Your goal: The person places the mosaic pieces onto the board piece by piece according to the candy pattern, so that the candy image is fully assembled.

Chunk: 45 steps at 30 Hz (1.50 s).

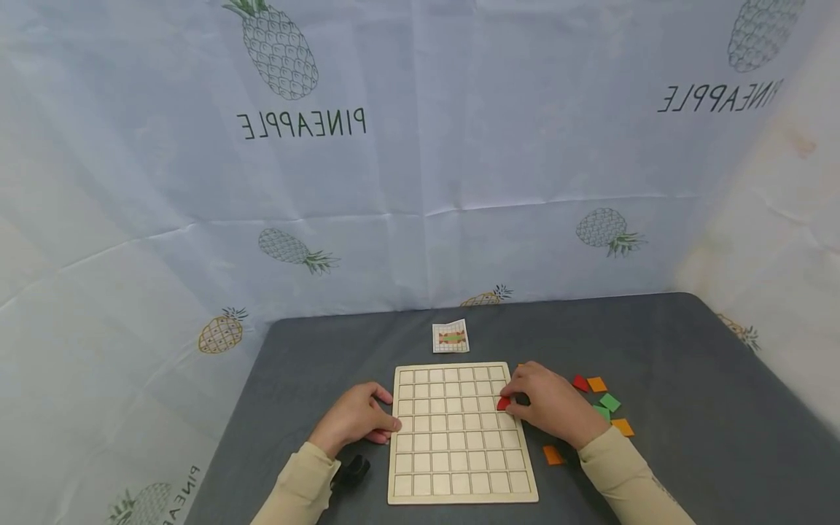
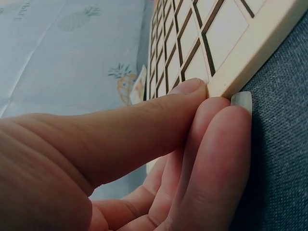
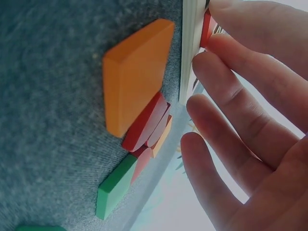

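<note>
A pale wooden grid board (image 1: 449,441) lies on the dark table. At its left edge the left hand (image 1: 357,415) pinches the rim, thumb on top; in the left wrist view the left hand (image 2: 144,139) has its thumb on the board's edge (image 2: 240,62) and fingers beside and below it. Over the board's right side the right hand (image 1: 551,401) pinches a red piece (image 1: 503,403) at a right-column cell. In the right wrist view the right hand (image 3: 250,106) holds the red piece (image 3: 207,29) between thumb and index finger, the other fingers extended.
A small patterned card (image 1: 450,337) lies behind the board. Right of the board are orange (image 1: 553,455), green (image 1: 609,402) and red pieces (image 1: 580,383). A black object (image 1: 352,472) sits by the left sleeve. A pineapple-print cloth (image 1: 426,160) hangs behind the table.
</note>
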{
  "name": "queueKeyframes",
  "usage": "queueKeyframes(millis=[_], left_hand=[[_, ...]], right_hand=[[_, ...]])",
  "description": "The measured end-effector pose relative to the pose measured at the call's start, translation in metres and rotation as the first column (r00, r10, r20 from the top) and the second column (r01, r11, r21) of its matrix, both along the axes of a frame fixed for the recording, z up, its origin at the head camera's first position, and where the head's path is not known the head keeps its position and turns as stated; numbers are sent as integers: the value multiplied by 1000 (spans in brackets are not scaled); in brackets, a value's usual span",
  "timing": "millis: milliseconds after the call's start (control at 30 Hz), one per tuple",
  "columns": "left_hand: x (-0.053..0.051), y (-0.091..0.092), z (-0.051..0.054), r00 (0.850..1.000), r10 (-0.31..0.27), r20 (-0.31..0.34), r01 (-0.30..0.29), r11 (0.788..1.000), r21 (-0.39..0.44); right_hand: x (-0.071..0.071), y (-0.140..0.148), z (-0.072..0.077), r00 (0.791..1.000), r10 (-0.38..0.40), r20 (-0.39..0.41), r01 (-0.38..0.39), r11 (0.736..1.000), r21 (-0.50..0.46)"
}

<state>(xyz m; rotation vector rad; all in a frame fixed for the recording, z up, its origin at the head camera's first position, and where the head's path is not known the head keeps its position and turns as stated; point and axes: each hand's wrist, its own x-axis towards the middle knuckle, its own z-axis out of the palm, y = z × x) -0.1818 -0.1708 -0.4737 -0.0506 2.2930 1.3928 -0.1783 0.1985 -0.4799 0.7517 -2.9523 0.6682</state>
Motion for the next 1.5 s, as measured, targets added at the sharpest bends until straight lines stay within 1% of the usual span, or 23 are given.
queueKeyframes(millis=[133, 233, 333, 433, 667, 867, 1000, 1100, 1200, 1333, 1400, 1500], left_hand=[[0, -2, 1, 1000, -23, -8, 23, 1000, 1], [0, -3, 2, 999, -51, -16, 52, 999, 10], [-1, -3, 3, 996, -81, -31, 81, 997, -2], [-2, -2, 3, 995, -95, -40, 94, 995, -22], [-5, 1, 2, 995, -89, -38, 88, 995, -43], [-3, -6, 3, 997, -64, -38, 62, 997, -53], [-2, -9, 1, 998, -61, -34, 60, 997, -46], [-1, -9, 0, 998, -60, -34, 59, 997, -44], [-1, -9, 0, 997, -60, -39, 58, 998, -40], [-1, -8, 1, 997, -63, -43, 62, 998, -34], [-1, -7, 2, 997, -64, -41, 63, 997, -36], [-1, -6, 2, 997, -67, -40, 65, 997, -38]], right_hand=[[2, 1, 0, 1000, -8, 3, 8, 1000, -4], [2, 1, 0, 1000, -5, -5, 5, 1000, -2], [2, 2, -1, 1000, -4, -9, 4, 1000, 3], [3, 3, -1, 1000, -12, -5, 12, 1000, 1], [2, 5, -1, 1000, -22, 3, 22, 1000, 7], [-4, 8, 6, 999, -44, 18, 43, 999, 24], [-4, 30, 13, 995, -95, 23, 94, 995, 25], [-4, 57, 18, 993, -116, 36, 115, 993, 29], [-5, 86, 20, 987, -146, 60, 144, 989, 33], [-7, 121, 14, 976, -197, 93, 193, 980, 46], [-9, 133, 10, 975, -201, 95, 197, 979, 53], [-9, 144, 5, 978, -189, 91, 185, 981, 57]])
